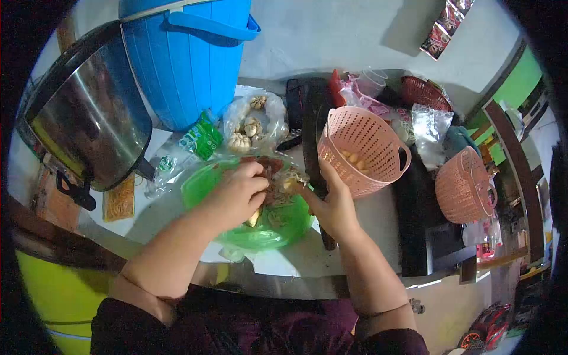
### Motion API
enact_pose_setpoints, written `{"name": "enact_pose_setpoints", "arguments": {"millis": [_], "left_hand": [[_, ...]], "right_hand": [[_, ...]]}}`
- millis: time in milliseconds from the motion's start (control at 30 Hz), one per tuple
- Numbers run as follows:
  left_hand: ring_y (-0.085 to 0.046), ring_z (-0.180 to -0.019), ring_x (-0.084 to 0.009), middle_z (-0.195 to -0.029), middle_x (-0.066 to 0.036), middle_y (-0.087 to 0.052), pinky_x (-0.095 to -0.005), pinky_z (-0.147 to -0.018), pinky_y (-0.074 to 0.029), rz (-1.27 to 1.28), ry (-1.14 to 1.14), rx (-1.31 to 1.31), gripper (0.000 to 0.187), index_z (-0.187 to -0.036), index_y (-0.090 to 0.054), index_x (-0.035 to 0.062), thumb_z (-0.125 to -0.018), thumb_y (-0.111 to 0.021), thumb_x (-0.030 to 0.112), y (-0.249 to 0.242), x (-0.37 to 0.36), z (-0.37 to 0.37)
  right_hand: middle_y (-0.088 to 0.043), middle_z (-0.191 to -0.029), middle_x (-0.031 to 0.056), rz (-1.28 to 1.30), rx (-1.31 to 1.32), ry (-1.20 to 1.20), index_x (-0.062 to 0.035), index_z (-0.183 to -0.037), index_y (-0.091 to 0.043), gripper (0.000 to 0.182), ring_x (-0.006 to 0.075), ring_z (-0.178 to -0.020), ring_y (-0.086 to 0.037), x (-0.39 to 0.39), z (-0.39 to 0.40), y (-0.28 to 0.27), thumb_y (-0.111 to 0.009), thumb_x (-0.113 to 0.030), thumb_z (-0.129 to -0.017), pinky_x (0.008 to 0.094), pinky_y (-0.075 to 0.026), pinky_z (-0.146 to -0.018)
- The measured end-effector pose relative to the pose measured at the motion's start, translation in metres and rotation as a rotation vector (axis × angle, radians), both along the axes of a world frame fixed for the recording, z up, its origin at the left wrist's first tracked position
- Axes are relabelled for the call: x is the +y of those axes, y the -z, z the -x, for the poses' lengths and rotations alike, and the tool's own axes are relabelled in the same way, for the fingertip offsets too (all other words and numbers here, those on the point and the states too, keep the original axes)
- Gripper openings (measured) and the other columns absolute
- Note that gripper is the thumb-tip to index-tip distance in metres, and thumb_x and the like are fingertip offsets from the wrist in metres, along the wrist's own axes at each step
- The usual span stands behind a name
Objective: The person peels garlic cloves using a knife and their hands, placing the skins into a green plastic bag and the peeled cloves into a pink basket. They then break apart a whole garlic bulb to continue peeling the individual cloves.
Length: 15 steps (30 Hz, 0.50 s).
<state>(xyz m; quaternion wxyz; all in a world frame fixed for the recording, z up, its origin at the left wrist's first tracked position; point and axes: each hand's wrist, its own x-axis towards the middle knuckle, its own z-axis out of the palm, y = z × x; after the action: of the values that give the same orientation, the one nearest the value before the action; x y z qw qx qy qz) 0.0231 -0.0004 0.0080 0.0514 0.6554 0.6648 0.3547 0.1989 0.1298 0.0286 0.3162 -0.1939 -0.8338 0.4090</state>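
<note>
My left hand [236, 198] is over the green bowl [198, 192], its fingers curled together. A small pale-yellow piece [254, 218] shows below those fingers; I cannot tell what it is. Opposite it, my right hand [336, 207] has its thumb against a whitish, papery garlic bulb [291, 181] above the bowl. Dry peelings [281, 212] and reddish skins lie inside the bowl. Just behind my right hand, a pink perforated basket [361, 133] holds several peeled garlic cloves [355, 160]. More garlic bulbs [241, 142] sit in a clear plastic bag [275, 112] behind the bowl.
At the back left are a blue lidded bucket [183, 65] and a large metal pot [89, 112]. A green packet [201, 137] lies before the bucket. A second pink basket [464, 186] stands at right. Red sachets [447, 29] hang on the wall.
</note>
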Motion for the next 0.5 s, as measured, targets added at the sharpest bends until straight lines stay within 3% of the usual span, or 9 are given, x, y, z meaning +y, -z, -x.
{"name": "enact_pose_setpoints", "arguments": {"millis": [33, 100, 133, 233, 267, 367, 400, 500], "left_hand": [[-0.057, -0.098, -0.0325, -0.105, -0.015, -0.056, -0.0399, -0.085, -0.047, -0.001, -0.013, -0.054, 0.02, -0.098, -0.065, -0.0016, -0.079, -0.066, 0.005, -0.002, 0.0, 0.0], [-0.057, -0.103, -0.0311, -0.114, -0.015, -0.055, -0.037, -0.088, -0.047, -0.004, -0.04, -0.162, 0.025, -0.104, -0.065, 0.0, -0.08, -0.066, 0.004, -0.008, 0.0, -0.001], [-0.059, -0.102, -0.0288, -0.111, -0.014, -0.058, -0.0351, -0.088, -0.047, -0.083, -0.054, -0.122, 0.025, -0.106, -0.065, 0.0011, -0.081, -0.067, 0.005, -0.015, 0.0, -0.003], [-0.06, -0.101, -0.0261, -0.107, -0.013, -0.062, -0.0351, -0.089, -0.047, -0.154, -0.038, -0.339, 0.027, -0.109, -0.065, 0.003, -0.083, -0.069, 0.008, -0.02, 0.002, -0.006], [-0.064, -0.094, -0.0207, -0.104, -0.01, -0.065, -0.0313, -0.076, -0.052, -0.159, -0.039, -0.379, 0.032, -0.109, -0.063, -0.0004, -0.082, -0.073, 0.015, -0.014, 0.003, -0.006], [-0.065, -0.09, -0.0178, -0.104, -0.01, -0.066, -0.0301, -0.078, -0.052, -0.059, 0.032, -0.574, 0.034, -0.111, -0.063, -0.0005, -0.082, -0.074, 0.013, 0.0, 0.003, -0.011], [-0.065, -0.086, -0.015, -0.102, -0.011, -0.066, -0.0282, -0.079, -0.052, -0.097, 0.065, -0.578, 0.037, -0.114, -0.062, -0.001, -0.081, -0.074, 0.012, -0.004, 0.001, -0.015], [-0.064, -0.086, -0.0128, -0.102, -0.009, -0.066, -0.027, -0.079, -0.052, -0.091, 0.12, -0.554, 0.039, -0.115, -0.06, -0.0027, -0.081, -0.074, 0.009, -0.011, 0.0, -0.012]], "right_hand": [[-0.062, -0.091, 0.0056, -0.038, 0.011, 0.011, 0.0021, -0.121, -0.051, 0.043, 0.0088, -0.071, -0.055, -0.001, 0.0, 0.0, -0.071, -0.007, -0.084, 0.024, -0.045, -0.056], [-0.062, -0.093, 0.0054, -0.016, -0.033, 0.015, 0.0013, -0.124, -0.049, 0.044, 0.0087, -0.07, -0.056, -0.001, -0.001, -0.001, -0.069, -0.006, -0.085, 0.0236, -0.045, -0.055], [-0.062, -0.093, 0.0053, 0.005, -0.034, 0.006, 0.001, -0.126, -0.048, 0.045, 0.0086, -0.07, -0.056, -0.001, -0.001, 0.0, -0.068, -0.006, -0.086, 0.0234, -0.045, -0.055], [-0.063, -0.093, 0.0053, 0.087, 0.002, -0.039, 0.0003, -0.13, -0.046, 0.047, 0.0081, -0.07, -0.056, -0.005, -0.001, 0.001, -0.066, -0.006, -0.087, 0.0228, -0.045, -0.054], [-0.063, -0.095, 0.0057, 0.064, -0.003, -0.072, 0.0003, -0.132, -0.045, 0.049, 0.0075, -0.07, -0.056, -0.004, -0.001, 0.001, -0.064, -0.004, -0.088, 0.0228, -0.045, -0.054], [-0.063, -0.097, 0.0067, 0.041, 0.013, -0.061, 0.0013, -0.132, -0.045, 0.05, 0.0072, -0.072, -0.056, -0.009, 0.0, 0.004, -0.066, -0.003, -0.087, 0.0224, -0.046, -0.056], [-0.066, -0.104, 0.0202, 0.036, 0.007, -0.042, 0.0018, -0.13, -0.047, 0.053, 0.0218, -0.095, -0.067, -0.014, -0.001, -0.004, -0.07, -0.007, -0.083, 0.0332, -0.051, -0.081], [-0.067, -0.104, 0.0201, 0.088, -0.014, -0.068, 0.0019, -0.127, -0.048, 0.052, 0.0214, -0.095, -0.067, -0.016, -0.001, -0.008, -0.072, -0.007, -0.082, 0.0336, -0.051, -0.081]]}}
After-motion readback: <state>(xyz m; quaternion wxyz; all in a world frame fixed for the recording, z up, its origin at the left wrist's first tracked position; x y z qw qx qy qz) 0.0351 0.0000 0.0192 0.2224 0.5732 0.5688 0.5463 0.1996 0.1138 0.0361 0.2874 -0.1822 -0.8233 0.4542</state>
